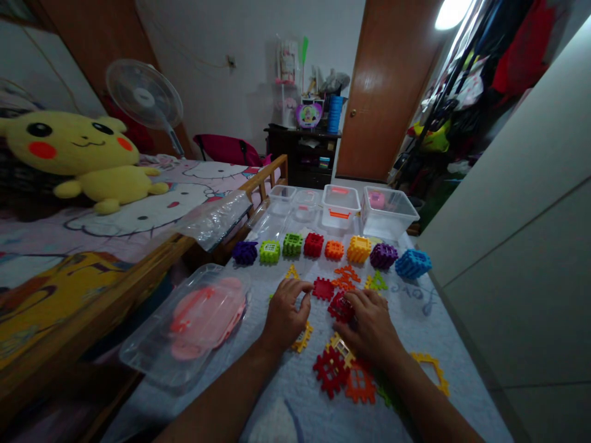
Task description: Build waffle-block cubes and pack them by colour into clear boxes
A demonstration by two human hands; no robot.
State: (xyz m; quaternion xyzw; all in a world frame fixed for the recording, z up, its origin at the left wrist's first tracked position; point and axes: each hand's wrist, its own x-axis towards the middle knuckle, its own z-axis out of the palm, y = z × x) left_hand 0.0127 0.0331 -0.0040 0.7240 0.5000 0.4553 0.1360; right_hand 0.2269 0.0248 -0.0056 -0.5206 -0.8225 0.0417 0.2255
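My left hand [287,314] is over the cloth-covered table, its thumb and index finger apart, with nothing between them. Just right of its fingertips lies a flat red square piece [323,288]. My right hand [373,323] has its fingers around a dark red piece [340,306], partly covered by the fingers. Orange pieces [346,277] lie beyond the hands. Nearer the wrists are a red piece [331,371], an orange window piece [361,383] and a yellow piece [340,349]. Another yellow piece [302,338] is partly behind my left hand.
A row of stacked blocks, from purple [244,252] to blue [413,263], crosses the table. Behind it stand clear bins [388,212]. A clear lid [159,344] lies left, by the wooden bed rail [106,314]. A yellow frame [431,372] lies right.
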